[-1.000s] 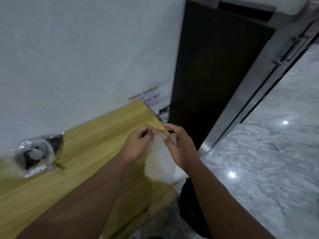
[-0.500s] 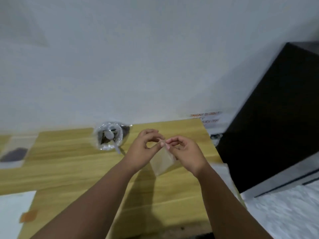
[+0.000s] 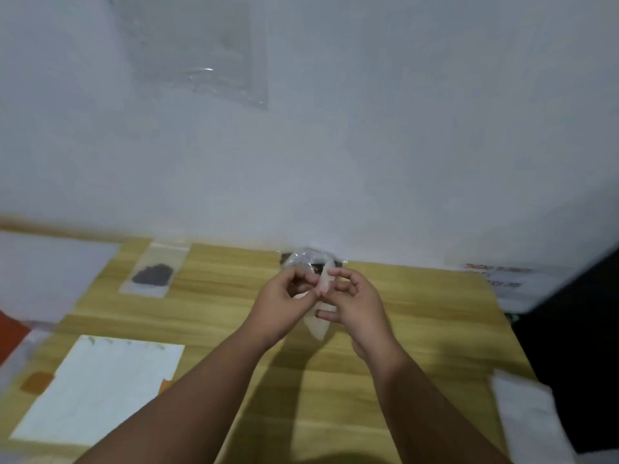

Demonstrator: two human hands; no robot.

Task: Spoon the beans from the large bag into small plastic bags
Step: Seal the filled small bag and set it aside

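My left hand (image 3: 283, 301) and my right hand (image 3: 356, 304) meet above the middle of the wooden table (image 3: 418, 329). Both pinch the top edge of a small clear plastic bag (image 3: 318, 326), which hangs down between them. Right behind my fingers, against the wall, stands the large clear bag of dark beans (image 3: 310, 257), mostly hidden by my hands. A small filled bag with dark beans (image 3: 152, 272) lies flat at the table's back left. No spoon can be made out.
A white sheet of paper (image 3: 100, 383) lies at the front left of the table. Clear plastic sheeting (image 3: 201, 55) hangs on the white wall. A dark cabinet (image 3: 576, 329) stands to the right, with a white item (image 3: 526, 413) at the table's right corner.
My view has swung left from the doorway and floor to the table and wall. Both hands kept hold of the small bag and now hold it over the table's middle.
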